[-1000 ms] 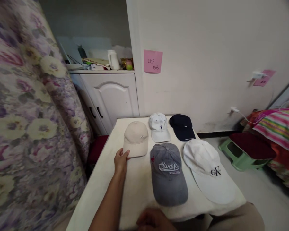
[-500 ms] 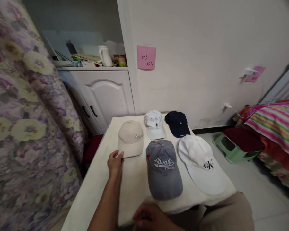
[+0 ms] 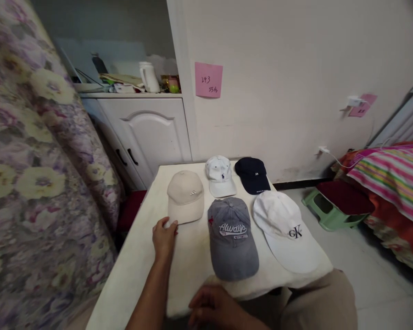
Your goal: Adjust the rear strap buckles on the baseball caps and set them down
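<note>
On the cloth-covered table, my left hand is at the lower left corner of the beige baseball cap. Its thumb and fingers are apart, the thumb tip beside the brim; whether it touches is hard to tell. At the near edge, my right hand is dim and loosely curled with a gap between thumb and fingers, holding nothing visible. Just beyond it lies a grey cap with "Always" lettering. A white CK cap is to its right. Behind sit a smaller white cap and a navy cap.
The table stands near a wall bearing a pink note. A floral curtain hangs at left, beside a white cabinet with a white jug on top. A green stool is at right by a bed.
My left thumb has slipped from the beige cap's brim corner to just below its edge. The view has shifted slightly; the caps keep their places, and my right hand stays at the near edge.
</note>
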